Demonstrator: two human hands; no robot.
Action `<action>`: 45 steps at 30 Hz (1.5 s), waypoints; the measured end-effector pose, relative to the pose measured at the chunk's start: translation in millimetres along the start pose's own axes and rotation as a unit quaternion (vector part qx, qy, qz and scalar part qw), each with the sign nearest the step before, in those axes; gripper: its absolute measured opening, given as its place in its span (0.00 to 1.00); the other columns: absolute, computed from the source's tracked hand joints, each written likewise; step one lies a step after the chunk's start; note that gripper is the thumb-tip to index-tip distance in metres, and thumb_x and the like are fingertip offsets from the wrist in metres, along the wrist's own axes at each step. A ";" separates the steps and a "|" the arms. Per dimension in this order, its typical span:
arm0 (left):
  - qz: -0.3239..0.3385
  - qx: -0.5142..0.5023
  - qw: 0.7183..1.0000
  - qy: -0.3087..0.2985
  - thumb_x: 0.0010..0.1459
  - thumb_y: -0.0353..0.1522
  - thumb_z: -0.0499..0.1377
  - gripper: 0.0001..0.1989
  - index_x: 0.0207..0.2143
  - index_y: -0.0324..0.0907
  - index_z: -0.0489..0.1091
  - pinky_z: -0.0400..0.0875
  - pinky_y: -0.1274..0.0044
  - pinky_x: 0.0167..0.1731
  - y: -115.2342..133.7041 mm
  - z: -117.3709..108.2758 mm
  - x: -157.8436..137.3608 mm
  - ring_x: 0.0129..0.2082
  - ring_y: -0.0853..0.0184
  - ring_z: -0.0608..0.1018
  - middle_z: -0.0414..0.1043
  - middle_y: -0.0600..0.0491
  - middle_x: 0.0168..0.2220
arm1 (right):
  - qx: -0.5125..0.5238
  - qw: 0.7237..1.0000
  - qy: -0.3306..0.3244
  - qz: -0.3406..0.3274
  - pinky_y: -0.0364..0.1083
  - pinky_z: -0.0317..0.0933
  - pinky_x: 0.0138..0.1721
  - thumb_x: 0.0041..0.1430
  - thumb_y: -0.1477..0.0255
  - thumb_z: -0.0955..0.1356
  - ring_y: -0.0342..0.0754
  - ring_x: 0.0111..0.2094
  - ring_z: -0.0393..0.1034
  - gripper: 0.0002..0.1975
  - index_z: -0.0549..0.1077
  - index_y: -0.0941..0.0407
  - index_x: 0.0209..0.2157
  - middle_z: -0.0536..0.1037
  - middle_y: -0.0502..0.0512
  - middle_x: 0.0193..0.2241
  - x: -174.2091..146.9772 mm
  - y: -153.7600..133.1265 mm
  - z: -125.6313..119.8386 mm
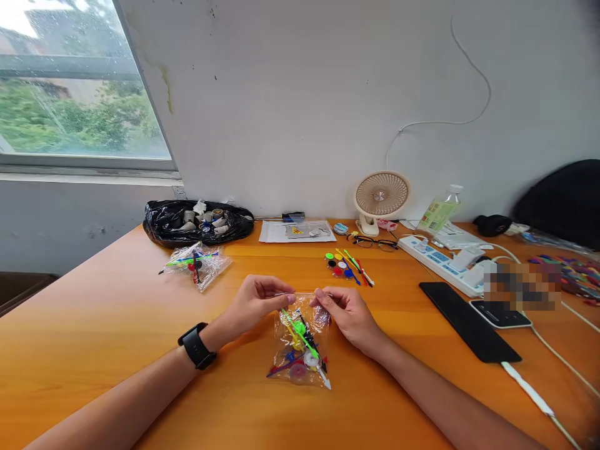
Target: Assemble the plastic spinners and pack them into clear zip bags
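Note:
A clear plastic bag (323,325) lies on the table in front of me, its top edge pinched at both corners. My left hand (262,299), with a black watch on the wrist, grips the left corner between thumb and fingers. The right corner is held the same way by my right hand (347,312). Inside the bag are several colourful plastic arrows and round discs, among them a bright green arrow (307,339) and a white disc (310,358). Past my right hand, small loose discs (338,272) and slim coloured arrows (359,267) rest on the wood.
Another filled clear bag (210,269) sits at the left, before a black plastic bag (154,222) of rubbish. Farther back are papers (276,231), a small fan (381,195) and glasses (375,242). To the right lie a power strip (435,259), a phone (469,322) and cables.

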State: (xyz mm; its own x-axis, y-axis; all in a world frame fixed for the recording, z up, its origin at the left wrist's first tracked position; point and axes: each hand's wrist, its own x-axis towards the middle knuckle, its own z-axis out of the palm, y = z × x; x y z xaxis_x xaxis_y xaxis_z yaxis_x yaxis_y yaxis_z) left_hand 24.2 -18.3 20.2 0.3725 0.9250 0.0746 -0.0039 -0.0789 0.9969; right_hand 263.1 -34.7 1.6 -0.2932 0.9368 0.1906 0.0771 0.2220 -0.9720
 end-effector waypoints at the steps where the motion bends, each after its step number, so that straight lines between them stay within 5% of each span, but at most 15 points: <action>1: -0.002 0.000 1.000 -0.002 0.55 0.38 0.74 0.13 0.37 0.37 0.83 0.74 0.81 0.34 -0.3 0.0 -0.2 0.32 0.69 0.81 0.84 0.48 0.34 | 0.006 1.000 -0.001 -0.004 0.41 0.58 0.29 0.67 0.51 0.72 0.43 0.28 0.65 0.23 0.80 0.59 0.34 0.74 0.53 0.27 0.1 0.1 -0.3; 16: 0.004 0.004 0.999 -0.049 0.56 0.40 0.73 0.15 0.31 0.36 0.78 0.70 0.83 0.28 -0.7 -12.7 5.9 0.26 0.73 0.79 0.82 0.50 0.29 | 0.039 0.999 0.000 0.020 0.40 0.58 0.25 0.64 0.54 0.74 0.41 0.23 0.64 0.20 0.83 0.59 0.37 0.74 0.51 0.24 2.9 4.0 -3.6; 28: -0.007 -0.005 0.999 -0.049 0.55 0.40 0.74 0.16 0.32 0.36 0.78 0.72 0.81 0.28 -4.0 -12.3 7.3 0.27 0.71 0.80 0.83 0.49 0.30 | 0.082 0.996 0.019 0.035 0.42 0.66 0.33 0.55 0.61 0.80 0.45 0.30 0.73 0.14 0.86 0.55 0.39 0.82 0.56 0.30 3.1 -3.6 -7.4; 35: 0.005 -0.014 0.999 -0.031 0.54 0.38 0.74 0.15 0.38 0.37 0.81 0.77 0.77 0.37 0.7 -12.8 5.9 0.35 0.65 0.84 0.85 0.47 0.35 | 0.140 0.985 0.066 0.076 0.43 0.67 0.40 0.51 0.63 0.79 0.48 0.37 0.75 0.12 0.87 0.53 0.37 0.84 0.58 0.36 3.6 -4.3 -5.9; 45: 0.001 0.009 1.000 -0.023 0.55 0.39 0.73 0.14 0.38 0.38 0.84 0.78 0.76 0.38 2.5 -12.8 3.1 0.36 0.64 0.85 0.85 0.45 0.38 | 0.085 0.995 0.041 0.019 0.44 0.68 0.40 0.55 0.61 0.79 0.48 0.37 0.75 0.12 0.87 0.54 0.37 0.83 0.56 0.36 2.0 -4.3 -9.3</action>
State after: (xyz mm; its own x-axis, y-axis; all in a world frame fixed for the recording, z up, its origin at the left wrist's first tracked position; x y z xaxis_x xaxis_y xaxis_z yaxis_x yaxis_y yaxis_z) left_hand 13.5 -10.9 23.3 0.4153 0.9066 0.0748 0.0113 -0.0873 0.9961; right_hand 271.1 -31.3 7.5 -0.2144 0.9642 0.1562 -0.0770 0.1428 -0.9868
